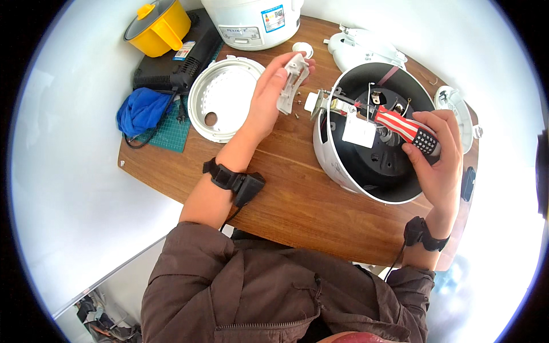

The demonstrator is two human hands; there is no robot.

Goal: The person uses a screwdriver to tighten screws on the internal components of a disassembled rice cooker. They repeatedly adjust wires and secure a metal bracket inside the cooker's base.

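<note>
My left hand (267, 102) is closed around a white plastic switch cover (293, 83), holding it up over the table. In my right hand (441, 157) is a screwdriver (405, 127), its handle patterned with red and white stripes and white stars on black. The screwdriver lies across the opening of a white rice cooker body (338, 174) with a black inside. Its shaft points left, towards a metal switch bracket (342, 106) at the cooker's left rim; I cannot tell whether the tip touches it. A white tag (359, 131) hangs inside the cooker below the bracket.
A white ring-shaped base (233, 73) lies left of my left hand; small screws (298, 102) lie to its right. Behind are another rice cooker (254, 26) and a white lid (366, 50). A black device (157, 71), yellow pot (174, 26), blue cloth (143, 111) and green mat (171, 134) occupy the left.
</note>
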